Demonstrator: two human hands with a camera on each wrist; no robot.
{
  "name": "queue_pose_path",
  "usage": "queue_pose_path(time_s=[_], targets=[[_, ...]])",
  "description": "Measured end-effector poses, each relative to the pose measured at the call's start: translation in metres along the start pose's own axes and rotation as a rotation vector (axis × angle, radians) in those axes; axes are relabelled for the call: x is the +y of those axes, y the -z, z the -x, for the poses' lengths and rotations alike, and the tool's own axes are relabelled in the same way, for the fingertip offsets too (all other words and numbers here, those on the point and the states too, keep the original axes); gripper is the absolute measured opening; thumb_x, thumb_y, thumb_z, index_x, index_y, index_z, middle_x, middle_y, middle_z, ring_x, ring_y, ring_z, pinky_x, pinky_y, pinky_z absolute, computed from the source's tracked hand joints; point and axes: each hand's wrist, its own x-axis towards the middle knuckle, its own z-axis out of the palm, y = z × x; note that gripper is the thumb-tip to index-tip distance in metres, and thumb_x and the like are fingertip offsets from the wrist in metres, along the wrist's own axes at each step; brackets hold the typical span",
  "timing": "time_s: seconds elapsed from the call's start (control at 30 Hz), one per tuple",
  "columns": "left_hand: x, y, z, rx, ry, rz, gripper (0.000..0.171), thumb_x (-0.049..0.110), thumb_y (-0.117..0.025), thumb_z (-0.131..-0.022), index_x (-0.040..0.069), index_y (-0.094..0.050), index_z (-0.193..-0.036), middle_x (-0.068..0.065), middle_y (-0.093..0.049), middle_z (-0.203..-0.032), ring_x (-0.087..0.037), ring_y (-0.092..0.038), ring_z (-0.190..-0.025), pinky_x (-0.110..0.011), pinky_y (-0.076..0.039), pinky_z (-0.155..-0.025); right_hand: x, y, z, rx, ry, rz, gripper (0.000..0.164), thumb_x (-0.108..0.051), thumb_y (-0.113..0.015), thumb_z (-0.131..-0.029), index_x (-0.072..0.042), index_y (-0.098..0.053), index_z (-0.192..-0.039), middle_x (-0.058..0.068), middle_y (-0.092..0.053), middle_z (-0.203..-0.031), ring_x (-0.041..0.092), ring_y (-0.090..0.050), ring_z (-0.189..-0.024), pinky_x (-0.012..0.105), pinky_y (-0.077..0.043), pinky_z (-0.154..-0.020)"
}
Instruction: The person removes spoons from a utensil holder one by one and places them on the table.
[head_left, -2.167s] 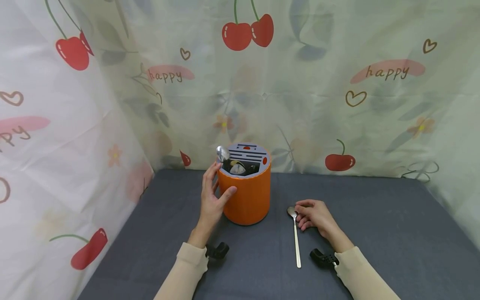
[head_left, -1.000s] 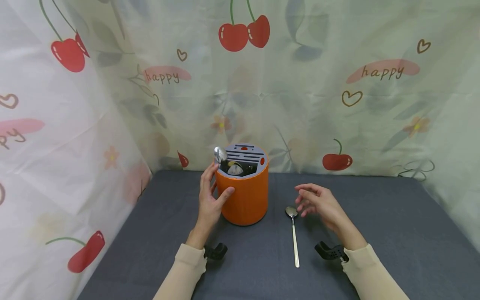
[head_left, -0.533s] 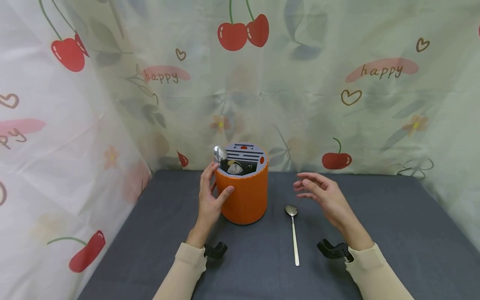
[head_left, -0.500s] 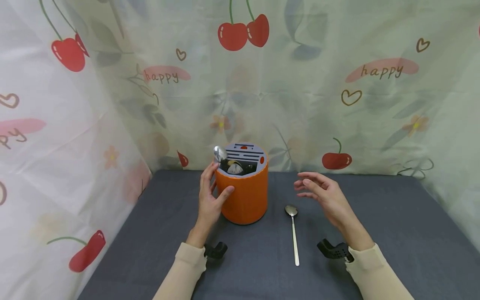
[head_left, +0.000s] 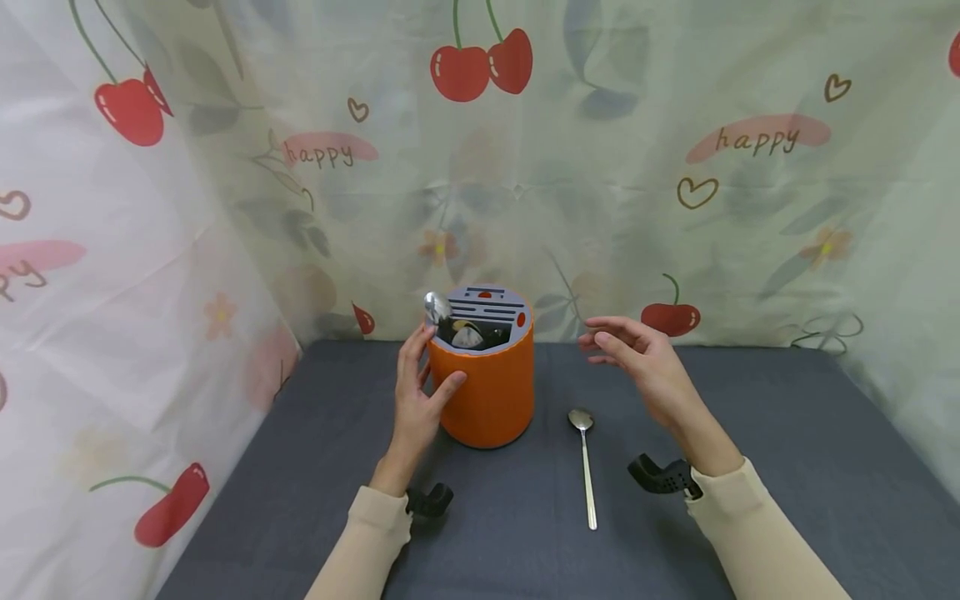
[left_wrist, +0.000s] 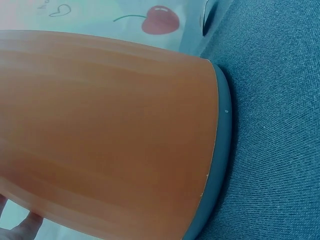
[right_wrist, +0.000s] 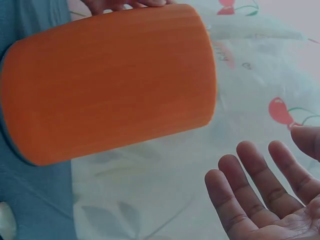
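Observation:
In the head view, an orange round utensil holder (head_left: pixel 491 396) with a grey slotted top stands upright on the table. My left hand (head_left: pixel 417 404) grips its left side, thumb in front and fingers along the side. A shiny spoon head (head_left: pixel 437 306) sticks up at the holder's left rim, by my left fingertips. Another spoon (head_left: pixel 586 462) lies on the table right of the holder, bowl end away from me. My right hand (head_left: pixel 651 367) hovers above and beyond this spoon, fingers loosely bent and holding nothing; the right wrist view shows its bare palm (right_wrist: pixel 280 215) beside the holder (right_wrist: pixel 110 85).
A dark grey cloth (head_left: pixel 285 517) covers the table. Behind and at the sides hang pale curtains (head_left: pixel 600 183) printed with cherries and hearts. Inside the holder's open front compartment (head_left: pixel 468 335) are several shiny and dark items, too small to tell.
My right hand has let go of the spoon's bowl end, lifted away and moved up and forward. The spoon stays on the table. My left hand keeps its place on the holder.

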Motion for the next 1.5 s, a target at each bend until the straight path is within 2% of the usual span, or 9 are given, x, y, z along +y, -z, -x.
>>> queue_pose_path(time_s=[0.27, 0.53, 0.83, 1.1, 1.27, 1.4, 1.5], targets=[[0.001, 0.001, 0.000, -0.008, 0.008, -0.002, 0.070, -0.007, -0.069, -0.095, 0.005, -0.040, -0.157, -0.017, -0.027, -0.166, -0.037, -0.030, -0.150, -0.076, -0.026, -0.115, -0.018, -0.002, -0.013, -0.018, 0.024, -0.026, 0.027, -0.015, -0.062, -0.106, -0.007, -0.067, -0.131, 0.009, -0.074, -0.115, 0.021, -0.071, -0.106, 0.032, -0.057, -0.096], [0.004, 0.001, -0.001, -0.005, 0.034, 0.001, 0.069, -0.007, -0.069, -0.095, 0.005, -0.040, -0.156, -0.016, -0.027, -0.166, -0.036, -0.031, -0.150, -0.074, -0.026, -0.116, -0.031, -0.007, -0.026, -0.045, 0.019, -0.027, 0.029, -0.017, -0.062, -0.107, -0.008, -0.066, -0.133, 0.007, -0.073, -0.117, 0.020, -0.069, -0.111, 0.033, -0.054, -0.100], [0.002, 0.001, -0.001, -0.006, 0.030, 0.005, 0.069, -0.007, -0.069, -0.095, 0.005, -0.039, -0.157, -0.017, -0.027, -0.166, -0.037, -0.030, -0.150, -0.074, -0.026, -0.116, -0.043, -0.013, -0.040, -0.074, 0.015, -0.053, 0.034, -0.019, -0.061, -0.107, -0.007, -0.063, -0.139, 0.011, -0.069, -0.128, 0.022, -0.067, -0.121, 0.032, -0.051, -0.107], [0.000, 0.000, 0.000, -0.006, 0.032, 0.007, 0.068, -0.004, -0.070, -0.096, 0.007, -0.040, -0.156, -0.014, -0.027, -0.166, -0.035, -0.031, -0.150, -0.074, -0.026, -0.116, -0.052, -0.020, -0.048, -0.106, 0.020, -0.063, 0.034, -0.017, -0.061, -0.107, -0.008, -0.063, -0.139, 0.013, -0.067, -0.132, 0.023, -0.066, -0.123, 0.033, -0.050, -0.108], [-0.001, 0.001, 0.000, -0.006, 0.030, 0.015, 0.068, -0.002, -0.071, -0.096, 0.008, -0.040, -0.156, -0.014, -0.027, -0.166, -0.035, -0.031, -0.150, -0.074, -0.026, -0.116, -0.057, -0.027, -0.053, -0.145, 0.004, -0.086, 0.036, -0.017, -0.060, -0.107, -0.008, -0.062, -0.142, 0.015, -0.065, -0.135, 0.029, -0.061, -0.129, 0.036, -0.048, -0.111], [-0.007, 0.001, -0.001, -0.004, 0.029, 0.010, 0.069, -0.002, -0.071, -0.096, 0.008, -0.040, -0.156, -0.014, -0.027, -0.167, -0.036, -0.030, -0.150, -0.074, -0.025, -0.116, -0.063, -0.032, -0.055, -0.172, -0.026, -0.131, 0.037, -0.017, -0.060, -0.107, -0.008, -0.060, -0.143, 0.016, -0.063, -0.136, 0.031, -0.058, -0.132, 0.038, -0.046, -0.113], [-0.020, 0.000, -0.002, -0.003, 0.025, 0.003, 0.070, -0.001, -0.072, -0.096, 0.012, -0.040, -0.157, -0.011, -0.026, -0.167, -0.034, -0.030, -0.151, -0.074, -0.025, -0.116, -0.068, -0.036, -0.056, -0.190, -0.036, -0.146, 0.038, -0.016, -0.059, -0.107, -0.007, -0.059, -0.144, 0.015, -0.063, -0.137, 0.030, -0.058, -0.132, 0.040, -0.045, -0.114]])
